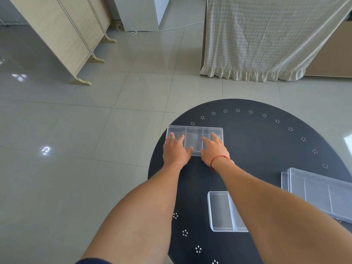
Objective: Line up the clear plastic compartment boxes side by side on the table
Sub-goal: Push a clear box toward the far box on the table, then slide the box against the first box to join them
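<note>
Both arms reach far; left hand (176,149) and right hand (213,149) press flat, fingers spread, on a clear box (194,137) at the dark surface's (257,145) far left edge.

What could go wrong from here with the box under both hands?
1. The clear three-compartment plastic box sits at the left rim of the round black table; a leftward push from the left hand or right hand could tip it off.
2. The right forearm crosses over the small clear box and could knock it.
</note>
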Demonstrator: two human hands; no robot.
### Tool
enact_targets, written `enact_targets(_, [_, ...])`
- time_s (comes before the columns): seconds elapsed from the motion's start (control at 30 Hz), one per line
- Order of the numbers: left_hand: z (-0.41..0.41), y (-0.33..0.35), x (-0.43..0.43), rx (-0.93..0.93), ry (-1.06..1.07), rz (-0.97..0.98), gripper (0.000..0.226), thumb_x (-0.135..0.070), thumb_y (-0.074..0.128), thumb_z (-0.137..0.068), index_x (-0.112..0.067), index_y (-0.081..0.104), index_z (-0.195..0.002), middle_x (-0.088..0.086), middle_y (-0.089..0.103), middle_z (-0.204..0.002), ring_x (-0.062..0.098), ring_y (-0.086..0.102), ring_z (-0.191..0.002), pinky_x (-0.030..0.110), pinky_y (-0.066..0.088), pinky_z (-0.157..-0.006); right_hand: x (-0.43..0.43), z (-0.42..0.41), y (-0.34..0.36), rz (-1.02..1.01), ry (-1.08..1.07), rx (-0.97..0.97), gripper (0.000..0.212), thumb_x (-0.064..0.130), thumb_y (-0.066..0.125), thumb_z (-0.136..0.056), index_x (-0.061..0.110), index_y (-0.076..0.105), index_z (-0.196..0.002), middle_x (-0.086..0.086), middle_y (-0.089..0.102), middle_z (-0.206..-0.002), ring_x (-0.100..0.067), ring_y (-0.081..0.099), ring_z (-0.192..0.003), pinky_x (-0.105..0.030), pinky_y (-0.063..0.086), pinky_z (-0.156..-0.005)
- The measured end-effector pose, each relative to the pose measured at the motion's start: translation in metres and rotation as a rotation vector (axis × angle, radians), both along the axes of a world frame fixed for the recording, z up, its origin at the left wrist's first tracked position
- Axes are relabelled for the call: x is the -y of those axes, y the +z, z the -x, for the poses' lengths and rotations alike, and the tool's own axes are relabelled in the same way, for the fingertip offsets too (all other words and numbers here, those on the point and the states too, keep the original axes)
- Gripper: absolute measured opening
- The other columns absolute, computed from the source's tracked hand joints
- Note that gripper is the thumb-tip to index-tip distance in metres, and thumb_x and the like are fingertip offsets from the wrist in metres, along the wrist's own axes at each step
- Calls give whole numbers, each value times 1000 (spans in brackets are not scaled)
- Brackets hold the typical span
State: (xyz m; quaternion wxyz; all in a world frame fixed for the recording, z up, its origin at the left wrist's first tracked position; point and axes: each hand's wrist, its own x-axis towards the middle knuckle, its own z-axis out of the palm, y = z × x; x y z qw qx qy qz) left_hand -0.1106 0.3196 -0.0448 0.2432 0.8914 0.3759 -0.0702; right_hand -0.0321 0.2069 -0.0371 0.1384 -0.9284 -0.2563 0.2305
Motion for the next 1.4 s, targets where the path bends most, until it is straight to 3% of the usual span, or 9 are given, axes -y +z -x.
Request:
enact_targets(0.27, [-9, -4, -18, 23, -8, -11, 64, -47, 56, -93, -25, 35, -149, 8, 13, -163, 29, 16, -150, 48, 37, -112, -18, -8, 0, -34, -43, -28, 50, 20, 48, -98, 21, 38, -147, -8, 13, -164, -28, 20, -150, -42, 36, -114])
enact_targets(0.6, [-15, -1, -33, -13, -31, -35, 63, -48, 52, -95, -24, 32, -150, 10, 9, -164, 29, 5, -152, 45, 26, -118, -38, -16, 2, -36, -69, -40, 50, 18, 53, -95, 16, 44, -144, -9, 18, -162, -29, 27, -147, -44, 37, -113])
enact_targets(0.8, [-10, 6, -24, -18, -51, -85, 70, -56, 43, -95, -24, 22, -154, 12, 9, -164, 28, 2, -153, 42, 18, -120, -30, -12, 10, -85, -69, 40, 46, 24, 53, -95, 9, 46, -138, -12, 19, -162, -27, 19, -150, -41, 29, -119])
enact_targets(0.93, [-10, 22, -2, 17, -43, -92, 67, -53, 42, -96, -24, 25, -154, 11, 12, -164, 27, 3, -152, 44, 21, -119, -5, -15, 25, -81, -80, 47, 41, 24, 54, -92, 6, 51, -129, -13, 26, -158, -27, 26, -145, -42, 33, -115])
enact_targets(1.1, [-20, 48, 49, 47, -90, -98, 63, -49, 41, -98, -21, 27, -153, 14, 14, -163, 28, 4, -152, 43, 19, -121, 49, -18, 45, -68, -103, 60, 53, 27, 53, -94, 8, 41, -142, -13, 18, -162, -28, 19, -150, -43, 29, -118])
enact_targets(1.4, [-55, 61, 199, 67, -286, -67, 60, -46, 42, -98, -20, 33, -151, 12, 22, -160, 27, 9, -151, 42, 20, -118, 210, -38, 47, 8, -305, 33, 58, 30, 52, -96, 10, 35, -147, -11, 13, -164, -27, 15, -151, -45, 27, -118])
